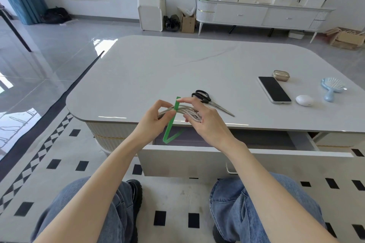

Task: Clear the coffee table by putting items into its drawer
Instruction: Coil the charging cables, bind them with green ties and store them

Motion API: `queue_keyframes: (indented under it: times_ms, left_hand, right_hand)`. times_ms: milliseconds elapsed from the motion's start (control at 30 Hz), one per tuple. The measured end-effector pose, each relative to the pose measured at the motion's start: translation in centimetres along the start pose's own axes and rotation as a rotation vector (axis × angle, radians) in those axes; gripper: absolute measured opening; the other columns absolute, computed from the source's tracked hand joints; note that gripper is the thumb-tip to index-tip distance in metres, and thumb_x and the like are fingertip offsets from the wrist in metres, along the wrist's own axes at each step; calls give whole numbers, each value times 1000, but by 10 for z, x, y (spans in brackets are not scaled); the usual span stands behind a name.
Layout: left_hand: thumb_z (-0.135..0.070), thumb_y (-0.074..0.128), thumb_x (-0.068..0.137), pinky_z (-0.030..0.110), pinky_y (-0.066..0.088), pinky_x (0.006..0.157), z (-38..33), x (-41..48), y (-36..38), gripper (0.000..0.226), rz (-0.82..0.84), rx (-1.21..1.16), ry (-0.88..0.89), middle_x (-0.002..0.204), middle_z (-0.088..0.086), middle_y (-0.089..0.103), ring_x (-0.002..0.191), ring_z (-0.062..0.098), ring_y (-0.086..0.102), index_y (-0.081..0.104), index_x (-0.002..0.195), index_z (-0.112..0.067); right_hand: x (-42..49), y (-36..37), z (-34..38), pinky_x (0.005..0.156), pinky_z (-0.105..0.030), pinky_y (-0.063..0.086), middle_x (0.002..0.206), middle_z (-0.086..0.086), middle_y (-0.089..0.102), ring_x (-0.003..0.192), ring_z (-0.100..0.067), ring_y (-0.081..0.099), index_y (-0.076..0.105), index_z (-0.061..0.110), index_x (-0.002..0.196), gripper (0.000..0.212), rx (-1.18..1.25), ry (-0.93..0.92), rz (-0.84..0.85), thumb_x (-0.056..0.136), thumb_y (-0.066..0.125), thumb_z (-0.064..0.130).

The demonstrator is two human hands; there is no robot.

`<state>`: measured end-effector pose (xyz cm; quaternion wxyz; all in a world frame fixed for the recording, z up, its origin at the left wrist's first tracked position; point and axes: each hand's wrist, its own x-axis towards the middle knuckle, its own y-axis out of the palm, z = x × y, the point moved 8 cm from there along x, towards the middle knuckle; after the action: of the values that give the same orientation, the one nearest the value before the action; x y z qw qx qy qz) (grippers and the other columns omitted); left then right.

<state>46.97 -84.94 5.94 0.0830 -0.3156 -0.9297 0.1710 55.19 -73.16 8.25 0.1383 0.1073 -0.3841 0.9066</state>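
Above table (177,65) edge and open drawer (237,162), both hands hold coiled cable (187,109); right hand (205,120) pinches green strap (171,122).

Table (177,69): one, with one drawer (197,162) standing open at its front.

Items lying on the table: five.
- One pair of scissors (209,100).
- One phone (274,89).
- One tan case (280,75).
- One white oval case (304,100).
- One blue hairbrush (332,87).

Cases therefore total two.

Items held above the table edge: two, namely one coil of white cable (189,111) and one green strap (171,124).

Hands: two, one left hand (152,122) and one right hand (207,122), both gripping the coil.

Loose items in total: seven.

Beyond the table: one long white sideboard (256,14) and one white bin (151,14).
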Motion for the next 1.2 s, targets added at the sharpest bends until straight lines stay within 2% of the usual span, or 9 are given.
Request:
queue_keyframes:
  times_ms: [200, 300, 467, 533, 633, 700, 867, 1000, 1200]
  left_hand:
    - [-34, 54, 96, 27, 30, 49, 1, 0, -4, 15, -51, 78, 46, 57, 1, 46, 45, 9, 33, 48, 96, -20]
    - [-30, 54, 96, 29, 29, 48, -8, -5, -6, 13, -88, 59, 136, 56, 0, 42, 46, 12, 30, 43, 104, -27]
    - [-28, 53, 97, 27, 29, 48, -18, -9, -8, 11, -114, 81, 211, 55, -1, 38, 49, 14, 29, 47, 105, -32]
    - [-28, 53, 97, 26, 28, 47, -18, -9, -7, 9, -112, 87, 210, 53, -3, 36, 49, 14, 29, 49, 104, -31]
    - [-26, 54, 96, 25, 28, 46, -13, -6, -7, 7, -113, 44, 162, 47, -9, 35, 48, 13, 28, 52, 102, -29]
    - [-24, 55, 96, 19, 27, 46, -10, -4, -7, 7, -102, 4, 124, 43, -13, 37, 45, 8, 28, 53, 103, -24]
    - [-25, 56, 96, 15, 27, 45, -7, -3, -6, 12, -79, -25, 86, 42, -16, 39, 42, 4, 32, 54, 106, -19]
    - [-25, 56, 96, 16, 27, 44, -7, -3, -7, 11, -89, -6, 89, 41, -15, 36, 42, 4, 32, 53, 105, -20]
    - [-26, 56, 96, 17, 27, 43, -10, -5, -7, 18, -107, -19, 121, 47, -12, 31, 42, 8, 26, 44, 108, -30]
  right_hand:
    - [3, 0, -7, 84, -34, 53, 104, 10, 68, 88, -9, 65, 58, 34, 126, 36, 63, 46, -28, 94, 60, 19]
    - [3, 1, -7, 85, -29, 54, 104, 10, 69, 84, -7, 67, 60, 31, 124, 33, 183, 90, -15, 94, 61, 17]
    - [2, -1, -8, 68, -8, 41, 85, 8, 67, 73, 3, 61, 58, 28, 115, 22, 245, 140, -6, 94, 60, 21]
    - [2, -1, -6, 67, -9, 39, 84, 6, 67, 70, 3, 59, 54, 29, 116, 23, 225, 133, 1, 95, 59, 22]
    - [0, -1, -3, 74, -26, 50, 86, 2, 67, 77, -7, 63, 37, 36, 116, 32, 184, 103, -2, 95, 58, 22]
    - [-1, -1, 1, 77, -33, 52, 87, 1, 66, 78, -12, 65, 32, 39, 117, 38, 129, 66, -1, 96, 57, 21]
    - [0, 2, -2, 74, -25, 49, 84, 9, 65, 78, -5, 61, 41, 41, 129, 39, 67, 55, 20, 97, 55, 23]
    - [2, 3, -6, 81, -29, 53, 99, 7, 68, 84, -5, 64, 53, 35, 127, 35, 91, 57, 7, 96, 57, 18]
    - [3, 2, -6, 80, -27, 53, 100, 7, 68, 83, -5, 64, 56, 32, 125, 32, 123, 66, 4, 96, 58, 19]
